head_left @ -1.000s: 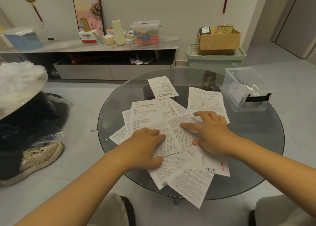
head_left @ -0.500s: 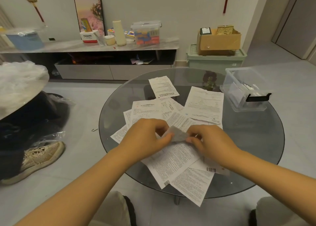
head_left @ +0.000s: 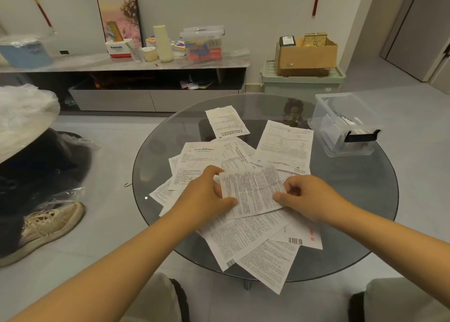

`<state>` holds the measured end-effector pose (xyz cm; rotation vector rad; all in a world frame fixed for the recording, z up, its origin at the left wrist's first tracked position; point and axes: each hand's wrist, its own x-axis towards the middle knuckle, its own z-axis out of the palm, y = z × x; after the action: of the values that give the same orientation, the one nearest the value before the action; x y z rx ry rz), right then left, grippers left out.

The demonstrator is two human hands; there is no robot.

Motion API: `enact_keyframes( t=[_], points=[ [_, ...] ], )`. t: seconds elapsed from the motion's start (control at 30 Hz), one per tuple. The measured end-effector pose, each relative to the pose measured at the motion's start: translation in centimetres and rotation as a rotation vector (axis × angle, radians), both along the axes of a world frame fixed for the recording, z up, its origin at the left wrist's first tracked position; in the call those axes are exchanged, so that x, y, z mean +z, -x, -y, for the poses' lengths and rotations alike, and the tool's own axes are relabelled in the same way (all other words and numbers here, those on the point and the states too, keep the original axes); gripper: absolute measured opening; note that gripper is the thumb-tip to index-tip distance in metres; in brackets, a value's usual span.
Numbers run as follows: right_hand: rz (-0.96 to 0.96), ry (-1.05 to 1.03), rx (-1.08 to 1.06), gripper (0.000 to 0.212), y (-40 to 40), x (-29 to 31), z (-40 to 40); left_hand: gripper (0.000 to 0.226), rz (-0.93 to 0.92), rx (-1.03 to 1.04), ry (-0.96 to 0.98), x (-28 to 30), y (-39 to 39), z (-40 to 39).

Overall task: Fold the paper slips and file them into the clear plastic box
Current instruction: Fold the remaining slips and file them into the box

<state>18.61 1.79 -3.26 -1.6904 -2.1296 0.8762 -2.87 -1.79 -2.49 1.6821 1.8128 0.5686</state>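
A printed paper slip (head_left: 253, 190) is held just above the pile in the middle of the round glass table (head_left: 353, 200). My left hand (head_left: 207, 197) pinches its left edge, thumb on top. My right hand (head_left: 306, 197) pinches its right edge. Several other paper slips (head_left: 246, 239) lie spread and overlapping under and around my hands. The clear plastic box (head_left: 341, 124) with a black latch stands open at the table's right rear, with several folded slips inside.
A green storage bin (head_left: 302, 83) with a cardboard box on it stands behind the table. A low TV cabinet (head_left: 121, 63) with clutter runs along the wall. A shoe (head_left: 48, 226) and bagged items lie on the floor at left.
My hands went from pressing flat on the pile to lifting one slip. It is now held up between both hands, spread wider than half a second ago.
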Motion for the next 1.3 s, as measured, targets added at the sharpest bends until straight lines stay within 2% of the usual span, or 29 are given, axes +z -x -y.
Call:
enact_keyframes(
  t=[0.07,0.13,0.2,0.27,0.33,0.4,0.5,0.7,0.9,1.07,1.1,1.23,1.3],
  points=[
    [0.003,-0.033,0.005,0.019,0.1,-0.3,0.1,0.079,-0.073,-0.013,-0.013,-0.4,-0.7,0.1],
    [-0.015,-0.027,0.009,0.036,0.2,-0.5,0.1,0.087,-0.17,-0.037,-0.057,-0.8,-0.9,0.0],
    [-0.021,-0.051,0.014,0.052,0.3,-0.7,0.1,0.074,-0.312,-0.099,-0.142,-1.1,-1.2,0.0],
    [-0.031,-0.072,0.013,0.062,0.4,-0.8,0.2,0.05,-0.44,-0.247,-0.257,-1.1,-1.7,0.1],
    [-0.056,-0.076,0.013,0.067,0.4,-0.8,0.3,0.037,-0.48,-0.405,-0.276,-1.2,-2.4,0.4],
    [-0.052,-0.082,0.025,0.061,0.3,-0.8,0.2,0.037,-0.485,-0.453,-0.211,-1.4,-2.9,0.7],
    [0.008,-0.074,0.036,0.045,0.3,-0.6,0.2,0.035,-0.506,-0.409,-0.164,-1.1,-2.5,0.6],
    [0.012,-0.014,0.006,0.037,0.3,0.0,0.1,0.031,-0.514,-0.358,-0.21,-0.2,-1.8,1.0],
    [-0.293,0.284,-0.117,0.018,0.1,1.3,0.9,0.046,-0.531,-0.357,-0.281,-0.8,-2.3,0.6],
    [-0.53,0.498,-0.108,0.021,-0.3,1.9,1.5,0.051,-0.48,-0.39,-0.298,-1.0,-2.8,1.0],
    [-0.5,0.475,-0.085,0.022,-0.3,1.9,1.5,0.05,-0.482,-0.395,-0.309,-1.0,-2.8,1.0],
    [-0.075,0.127,0.081,0.027,-0.3,1.5,1.3,0.037,-0.526,-0.432,-0.377,-1.2,-3.0,1.0],
    [0.008,0.068,0.157,0.029,-0.4,1.4,1.2,0.031,-0.532,-0.453,-0.421,-1.1,-3.1,1.0]
  ],
)
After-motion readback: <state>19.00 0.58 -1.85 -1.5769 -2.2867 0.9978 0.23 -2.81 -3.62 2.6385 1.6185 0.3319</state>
